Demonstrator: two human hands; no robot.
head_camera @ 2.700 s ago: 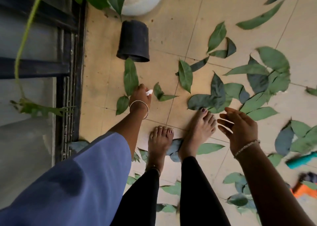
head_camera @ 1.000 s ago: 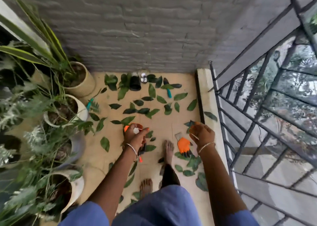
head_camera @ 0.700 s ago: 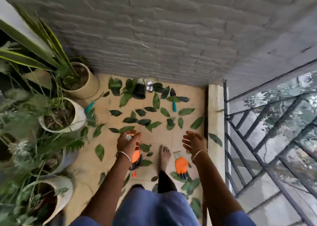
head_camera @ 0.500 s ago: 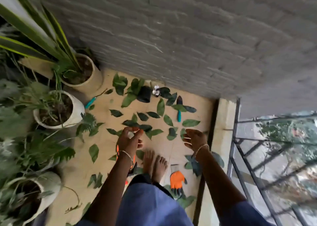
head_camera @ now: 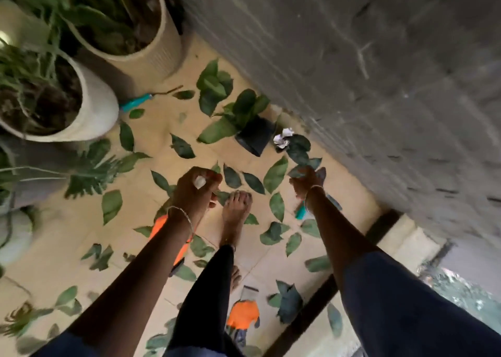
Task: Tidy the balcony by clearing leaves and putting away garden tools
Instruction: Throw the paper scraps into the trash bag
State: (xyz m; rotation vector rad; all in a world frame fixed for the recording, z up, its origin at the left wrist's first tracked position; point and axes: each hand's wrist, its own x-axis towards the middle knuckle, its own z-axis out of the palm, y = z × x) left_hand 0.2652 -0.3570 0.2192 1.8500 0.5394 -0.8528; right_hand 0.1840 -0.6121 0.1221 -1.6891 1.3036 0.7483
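1. My left hand (head_camera: 196, 194) is curled round a small white scrap (head_camera: 200, 182), pinched at the fingertips above the floor (head_camera: 76, 234).
2. My right hand (head_camera: 305, 180) hangs over the leaves (head_camera: 276, 174) near the wall (head_camera: 379, 72). It is too blurred to tell whether it is wide or closed.
3. I judge the task barely begun: leaves lie all over the floor, from the pots to the wall.
4. The tools are all out: 1 teal tool (head_camera: 135, 103) beside the white pot (head_camera: 95, 110), another tool (head_camera: 301, 213) beneath my right wrist, 1 glove (head_camera: 242, 314) near my rear foot, another glove (head_camera: 160, 225) under my left forearm.
5. A black pot (head_camera: 256, 137) lies tipped near the wall, crumpled paper (head_camera: 283, 138) just beside it.
6. Left to do: gather the leaves, bin the scraps, put away 2 tools and 2 gloves.
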